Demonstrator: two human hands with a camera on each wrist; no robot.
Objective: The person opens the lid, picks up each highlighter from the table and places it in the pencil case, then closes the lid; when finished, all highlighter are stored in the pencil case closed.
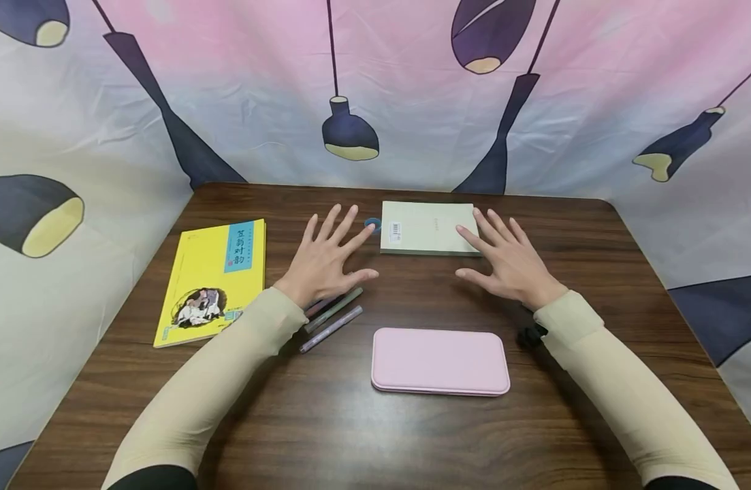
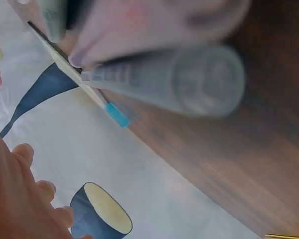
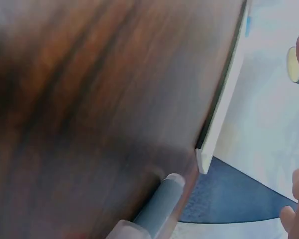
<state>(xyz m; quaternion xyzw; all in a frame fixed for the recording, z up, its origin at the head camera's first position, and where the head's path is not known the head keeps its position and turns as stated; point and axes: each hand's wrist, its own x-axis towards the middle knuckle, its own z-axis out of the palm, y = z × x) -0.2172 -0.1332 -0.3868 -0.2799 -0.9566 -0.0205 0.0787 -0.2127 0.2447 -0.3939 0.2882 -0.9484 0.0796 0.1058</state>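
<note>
My left hand (image 1: 327,264) is spread with straight fingers and holds nothing, above several pens lying side by side. Among these are a green pen (image 1: 338,307) and a lilac pen (image 1: 331,330), partly covered by the wrist. My right hand (image 1: 515,267) is also spread and holds nothing. Its fingertips overlap the right end of a pale green book (image 1: 414,218) with a barcode label; contact cannot be told. Blurred pens loom close in the left wrist view, one a grey pen (image 2: 139,82). A grey-blue cylinder (image 3: 162,201) appears low in the right wrist view.
A pink flat case (image 1: 439,361) lies on the wooden table (image 1: 271,435) between the forearms. At the left is a yellow book (image 1: 210,265). A small blue round item (image 1: 372,223) sits beside the pale green book. Patterned cloth (image 1: 277,136) hangs behind the table.
</note>
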